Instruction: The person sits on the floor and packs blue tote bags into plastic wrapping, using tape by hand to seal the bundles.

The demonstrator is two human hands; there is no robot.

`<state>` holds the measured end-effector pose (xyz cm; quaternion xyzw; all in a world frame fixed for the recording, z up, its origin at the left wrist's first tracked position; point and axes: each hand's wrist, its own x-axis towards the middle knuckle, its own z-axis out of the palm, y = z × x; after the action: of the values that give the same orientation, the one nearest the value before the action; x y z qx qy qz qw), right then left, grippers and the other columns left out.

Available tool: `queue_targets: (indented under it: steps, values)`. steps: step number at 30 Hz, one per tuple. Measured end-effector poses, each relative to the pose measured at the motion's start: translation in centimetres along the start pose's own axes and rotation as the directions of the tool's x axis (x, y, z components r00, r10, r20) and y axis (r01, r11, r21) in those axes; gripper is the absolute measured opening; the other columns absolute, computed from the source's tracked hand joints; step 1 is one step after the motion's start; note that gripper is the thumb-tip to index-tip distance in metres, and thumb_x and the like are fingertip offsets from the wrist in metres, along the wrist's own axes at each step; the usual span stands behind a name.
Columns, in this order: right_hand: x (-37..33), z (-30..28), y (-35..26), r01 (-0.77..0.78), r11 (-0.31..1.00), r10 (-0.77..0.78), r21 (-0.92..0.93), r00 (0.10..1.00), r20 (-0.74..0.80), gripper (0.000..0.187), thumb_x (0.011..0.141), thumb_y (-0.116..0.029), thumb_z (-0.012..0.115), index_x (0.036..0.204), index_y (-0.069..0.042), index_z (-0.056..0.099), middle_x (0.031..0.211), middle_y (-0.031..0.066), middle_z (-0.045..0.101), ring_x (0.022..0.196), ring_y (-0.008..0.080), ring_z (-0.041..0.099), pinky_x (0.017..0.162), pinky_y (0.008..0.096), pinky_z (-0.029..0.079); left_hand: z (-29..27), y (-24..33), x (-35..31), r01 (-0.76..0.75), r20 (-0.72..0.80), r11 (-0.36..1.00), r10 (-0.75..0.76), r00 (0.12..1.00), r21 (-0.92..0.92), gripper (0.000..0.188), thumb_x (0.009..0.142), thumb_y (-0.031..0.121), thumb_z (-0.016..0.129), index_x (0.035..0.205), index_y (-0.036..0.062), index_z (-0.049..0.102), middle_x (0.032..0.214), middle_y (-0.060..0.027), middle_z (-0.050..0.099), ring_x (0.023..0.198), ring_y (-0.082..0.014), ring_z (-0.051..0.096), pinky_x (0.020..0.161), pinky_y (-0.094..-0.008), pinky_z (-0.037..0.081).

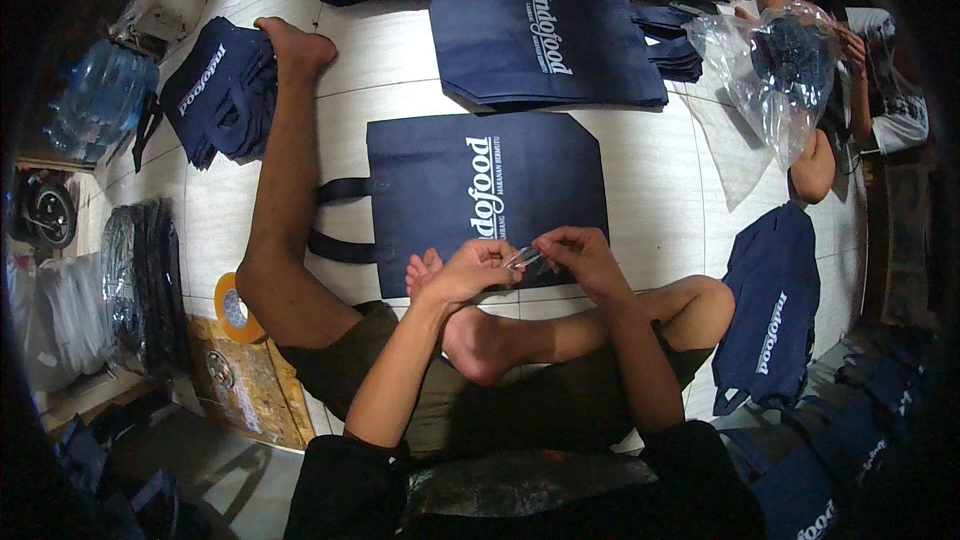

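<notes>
My left hand (pixel 468 272) and my right hand (pixel 588 262) come together in front of me, fingers closed. Between their fingertips they pinch a small piece of clear plastic (pixel 524 258); its exact kind is hard to make out. Beneath the hands a navy blue tote bag (pixel 550 175) with white lettering lies flat on the floor, its two handles stretched out to the left. My bare foot and wrists cover part of its near edge.
Beyond the bag lies a stack of navy totes (pixel 490 40), with folded totes (pixel 225 90) at left and another bundle (pixel 775 305) at right. A roll of tape (pixel 235 307) rests by my left knee. At far right another person handles a clear plastic bag (pixel 735 65).
</notes>
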<state>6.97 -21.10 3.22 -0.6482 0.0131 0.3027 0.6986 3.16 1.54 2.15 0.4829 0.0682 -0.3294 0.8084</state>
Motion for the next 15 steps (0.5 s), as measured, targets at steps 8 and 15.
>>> queue_targets:
  steps: [8, 15]
  values:
    - [0.2, -0.2, -0.1, -0.02, 0.997, 0.02, -0.071, 1.0, -0.004, 0.019, 0.094, -0.015, 0.071, 0.101, 0.003, 0.074, 0.083, 0.0031, 0.069, 0.071, 0.0083, 0.057, 0.067, 0.0241, 0.046, -0.4, 0.4, -0.1, -0.005, -0.034, 0.99, 0.0, 0.999, -0.138, 0.03, 0.079, -0.011, 0.075, 0.095, 0.0068, 0.056, 0.077, 0.005, 0.057, 0.07, -0.0038, 0.056, 0.066, -0.0193, 0.047]
    - [0.2, -0.8, 0.0, -0.045, 0.998, 0.043, -0.052, 0.998, -0.038, 0.021, 0.095, -0.017, 0.071, 0.102, 0.002, 0.073, 0.081, 0.0023, 0.068, 0.07, 0.0081, 0.056, 0.066, 0.0239, 0.046, -0.4, 1.1, -0.4, 0.09, -0.117, 0.991, -0.078, 0.99, 0.096, 0.022, 0.082, -0.008, 0.075, 0.089, 0.0056, 0.06, 0.077, 0.0073, 0.056, 0.069, -0.0023, 0.052, 0.066, -0.0186, 0.044]
